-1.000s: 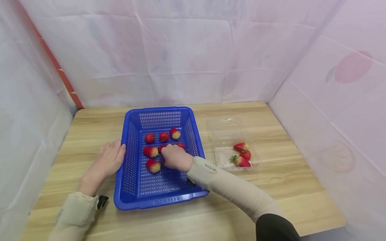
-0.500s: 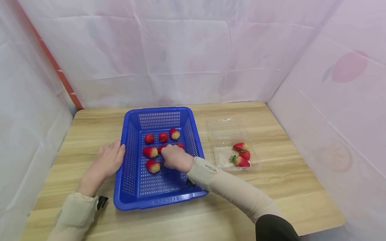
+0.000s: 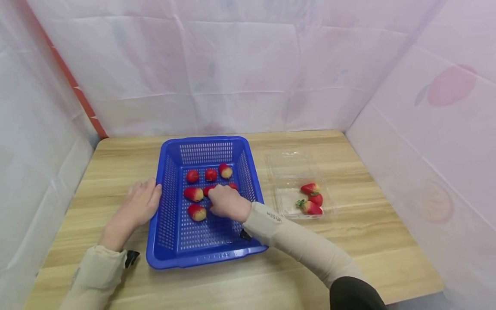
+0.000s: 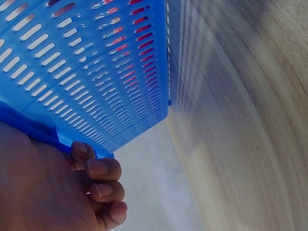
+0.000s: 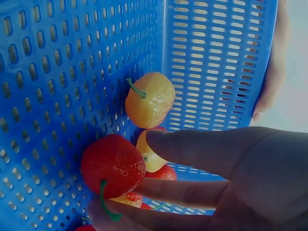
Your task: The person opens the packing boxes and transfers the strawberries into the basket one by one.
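A blue slotted basket (image 3: 162,254) holds several red and yellow strawberries (image 3: 193,194) and two round red fruits (image 3: 192,176). At its left rim, my left hand (image 3: 141,201) grips the edge; in the left wrist view its fingers (image 4: 103,168) curl beside the rim. My right hand (image 3: 229,202) reaches down inside, its back covering the work in the head view. The right wrist view has its thumb and fingers around a red strawberry (image 5: 113,166) with a green stem, close to the slotted floor. Paler yellow strawberries (image 5: 151,101) lie just past the thumb.
Right of the basket, an opened clear plastic clamshell box (image 3: 284,202) contains 3 strawberries (image 3: 311,207). Both stand on a wooden table (image 3: 368,241). White printed sheets (image 3: 232,64) enclose the back and sides.
Almost nothing differs: both hands, the basket and the box keep their places. The view shifts very slightly.
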`<move>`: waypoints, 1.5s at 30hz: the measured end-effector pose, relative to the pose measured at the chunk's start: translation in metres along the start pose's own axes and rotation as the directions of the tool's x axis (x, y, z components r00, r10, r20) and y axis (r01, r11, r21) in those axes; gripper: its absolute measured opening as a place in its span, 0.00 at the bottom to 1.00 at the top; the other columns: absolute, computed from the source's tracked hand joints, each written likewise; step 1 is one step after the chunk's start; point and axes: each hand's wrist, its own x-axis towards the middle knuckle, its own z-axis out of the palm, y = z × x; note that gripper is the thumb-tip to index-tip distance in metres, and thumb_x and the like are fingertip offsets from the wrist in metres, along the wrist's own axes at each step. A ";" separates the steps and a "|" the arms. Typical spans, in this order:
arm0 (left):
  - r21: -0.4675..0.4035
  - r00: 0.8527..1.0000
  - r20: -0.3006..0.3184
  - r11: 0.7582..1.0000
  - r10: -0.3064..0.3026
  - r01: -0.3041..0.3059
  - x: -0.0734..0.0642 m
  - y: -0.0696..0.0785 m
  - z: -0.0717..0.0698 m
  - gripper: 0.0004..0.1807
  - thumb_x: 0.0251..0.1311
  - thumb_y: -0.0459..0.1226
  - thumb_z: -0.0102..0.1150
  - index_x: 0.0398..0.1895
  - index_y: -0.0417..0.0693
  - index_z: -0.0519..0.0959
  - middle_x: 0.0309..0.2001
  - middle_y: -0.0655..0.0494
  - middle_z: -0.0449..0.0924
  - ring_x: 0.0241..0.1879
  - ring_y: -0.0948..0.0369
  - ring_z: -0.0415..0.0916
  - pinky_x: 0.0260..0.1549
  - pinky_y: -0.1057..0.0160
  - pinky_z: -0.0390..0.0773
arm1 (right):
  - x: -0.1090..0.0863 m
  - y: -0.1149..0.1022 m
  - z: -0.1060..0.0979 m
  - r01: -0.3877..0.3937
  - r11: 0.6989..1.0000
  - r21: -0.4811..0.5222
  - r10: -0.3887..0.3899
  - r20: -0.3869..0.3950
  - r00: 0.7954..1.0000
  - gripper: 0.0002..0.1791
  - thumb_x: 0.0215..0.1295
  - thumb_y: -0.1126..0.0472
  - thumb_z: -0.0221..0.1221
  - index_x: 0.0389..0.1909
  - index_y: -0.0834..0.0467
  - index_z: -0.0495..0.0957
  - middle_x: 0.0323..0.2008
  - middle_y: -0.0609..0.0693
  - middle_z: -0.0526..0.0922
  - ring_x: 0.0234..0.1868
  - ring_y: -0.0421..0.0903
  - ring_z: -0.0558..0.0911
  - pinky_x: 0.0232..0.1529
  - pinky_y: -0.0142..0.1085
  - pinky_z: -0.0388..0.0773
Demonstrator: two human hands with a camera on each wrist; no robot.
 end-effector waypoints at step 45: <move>0.020 1.000 -0.009 1.000 -0.006 0.007 -0.001 0.001 0.000 0.18 0.77 0.44 0.26 0.40 0.41 0.64 0.31 0.48 0.66 0.35 0.48 0.63 0.37 0.51 0.58 | -0.047 0.038 -0.059 0.078 0.993 0.085 -0.057 -0.226 0.972 0.07 0.62 0.64 0.66 0.35 0.60 0.77 0.26 0.50 0.76 0.27 0.46 0.75 0.27 0.35 0.72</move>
